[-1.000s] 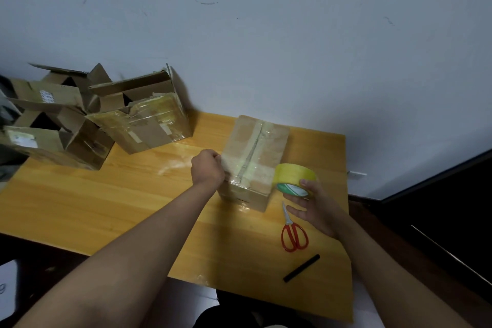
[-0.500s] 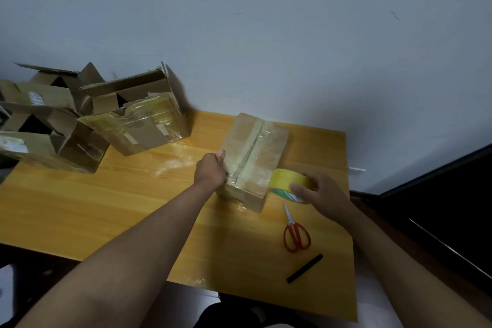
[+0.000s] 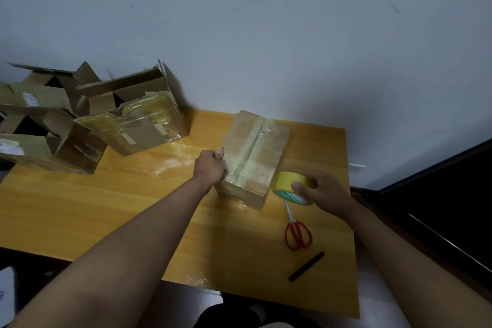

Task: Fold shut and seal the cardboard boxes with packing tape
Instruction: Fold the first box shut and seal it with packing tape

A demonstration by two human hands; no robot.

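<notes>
Boxes: 1 shut [image 3: 255, 152], 3 open [image 3: 138, 117], 1 tape roll [image 3: 290, 186]

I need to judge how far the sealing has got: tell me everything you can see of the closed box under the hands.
The closed box is brown cardboard, oblong, lying flat on the wooden table, flaps folded shut. Glossy tape runs along its centre seam. The left hand presses its left side, thumb up against it. The yellow tape roll, gripped by the right hand, sits at its near right corner.

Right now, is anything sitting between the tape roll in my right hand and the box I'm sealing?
Nothing visible. The tape roll in your right hand sits right beside the box; the scissors lie nearer you.
</notes>
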